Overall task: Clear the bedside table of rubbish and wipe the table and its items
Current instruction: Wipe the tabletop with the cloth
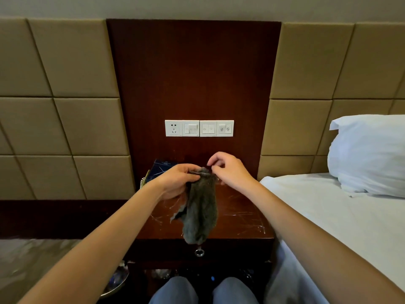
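Observation:
A grey cloth (200, 211) hangs down over the dark wooden bedside table (238, 218). My left hand (177, 181) pinches the cloth's top edge. My right hand (228, 170) is at the same top edge from the right, its fingers bent around the cloth's corner. The table top shows many pale scratches. At the back left of the table stands a dark blue box (162, 170), partly hidden by my left hand, with a coiled phone cord (142, 183) beside it.
A white socket and switch panel (199, 128) is on the wooden wall panel above the table. A bed with white sheet (328, 211) and pillow (370, 154) lies right. A bin with rubbish (116, 281) stands on the floor at lower left. A drawer knob (199, 252) faces me.

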Available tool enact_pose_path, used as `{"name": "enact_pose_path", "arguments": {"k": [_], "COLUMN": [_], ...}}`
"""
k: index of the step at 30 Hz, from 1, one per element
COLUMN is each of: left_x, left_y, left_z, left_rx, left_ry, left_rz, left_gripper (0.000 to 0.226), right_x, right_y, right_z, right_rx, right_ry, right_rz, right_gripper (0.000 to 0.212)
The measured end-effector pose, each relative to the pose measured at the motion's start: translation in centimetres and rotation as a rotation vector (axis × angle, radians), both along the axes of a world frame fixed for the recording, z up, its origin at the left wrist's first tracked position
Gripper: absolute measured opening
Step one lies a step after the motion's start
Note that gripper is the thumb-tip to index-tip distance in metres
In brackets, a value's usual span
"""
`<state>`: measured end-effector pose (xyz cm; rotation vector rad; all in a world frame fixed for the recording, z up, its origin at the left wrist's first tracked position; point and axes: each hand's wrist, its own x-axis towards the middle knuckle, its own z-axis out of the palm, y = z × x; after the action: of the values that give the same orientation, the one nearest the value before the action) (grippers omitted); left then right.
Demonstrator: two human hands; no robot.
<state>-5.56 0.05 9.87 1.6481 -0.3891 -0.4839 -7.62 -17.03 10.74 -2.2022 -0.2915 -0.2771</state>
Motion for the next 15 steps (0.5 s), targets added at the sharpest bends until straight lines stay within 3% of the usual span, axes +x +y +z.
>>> {"name": "enact_pose_path", "arguments": {"k": [7, 12, 15], "left_x": [0.0, -0.2, 0.0], "left_y": [0.9, 1.0, 1.7], "left_z": [1.6, 1.6, 1.5], "left_rx": [0.305, 0.52, 0.514], "left_ry": [-0.252, -0.425, -0.438], "left_rz": [0.045, 0.068, 0.132], "left_gripper": [0.025, 0.03, 0.036], "right_x": [0.8, 0.7, -0.1], "right_y": [-0.5, -0.5, -0.1], "right_z": [-0.8, -1.7, -1.5], "right_rx": [-0.163, -0.473, -0.424], "right_ry": [0.199, -0.009, -0.081], "right_rz": [0.147, 0.088, 0.105], "right_gripper": [0.006, 0.009, 0.011]}}
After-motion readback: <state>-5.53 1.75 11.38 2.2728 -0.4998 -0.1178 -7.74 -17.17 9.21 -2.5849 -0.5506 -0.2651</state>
